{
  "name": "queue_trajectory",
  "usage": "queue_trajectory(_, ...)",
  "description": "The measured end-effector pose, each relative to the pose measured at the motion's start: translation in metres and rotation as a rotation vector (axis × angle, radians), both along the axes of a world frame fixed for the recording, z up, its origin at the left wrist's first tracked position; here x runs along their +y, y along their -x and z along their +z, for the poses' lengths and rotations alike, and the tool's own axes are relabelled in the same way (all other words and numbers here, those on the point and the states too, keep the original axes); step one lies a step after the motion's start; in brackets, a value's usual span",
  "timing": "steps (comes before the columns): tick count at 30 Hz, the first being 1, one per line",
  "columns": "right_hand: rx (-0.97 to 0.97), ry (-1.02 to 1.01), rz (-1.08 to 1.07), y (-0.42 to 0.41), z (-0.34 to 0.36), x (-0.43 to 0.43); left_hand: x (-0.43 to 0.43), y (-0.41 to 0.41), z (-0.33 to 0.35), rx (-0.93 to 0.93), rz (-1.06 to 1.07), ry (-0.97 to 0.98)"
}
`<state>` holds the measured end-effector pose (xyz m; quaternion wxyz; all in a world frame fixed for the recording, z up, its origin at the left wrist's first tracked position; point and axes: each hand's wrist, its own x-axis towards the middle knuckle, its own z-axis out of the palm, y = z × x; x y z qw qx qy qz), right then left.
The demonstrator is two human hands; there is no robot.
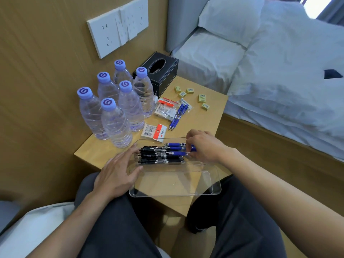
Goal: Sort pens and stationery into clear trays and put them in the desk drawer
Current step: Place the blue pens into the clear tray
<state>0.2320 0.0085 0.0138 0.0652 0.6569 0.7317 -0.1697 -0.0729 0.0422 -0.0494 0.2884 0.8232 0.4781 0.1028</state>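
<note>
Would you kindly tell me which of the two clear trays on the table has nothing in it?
The nearer tray, at the front edge of the table, is empty; the farther tray holds black pens and blue pens.

Daylight enters at the window (323,8), top right, blown out to white, and gives the bed linen (279,81) a cool, bluish brightness. The wood wall (37,71) on the left is dimmer and warmer. Soft, faint shadows lie on the surface (202,120) beside the water bottles (115,123) and under the left hand (115,175) and right hand (206,148). Thin highlights edge the clear tray (216,183). Wide-angle bending curves the socket panel (115,28). Detail is soft throughout, and the blue pens (176,144) look slightly smeared.
</note>
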Motion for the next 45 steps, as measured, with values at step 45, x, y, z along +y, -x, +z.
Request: queue_trajectory(45, -0.114, -0.229, -0.089, -0.032, -0.035, 0.071, 0.004, -0.002, 0.001, -0.043, 0.014, -0.053)
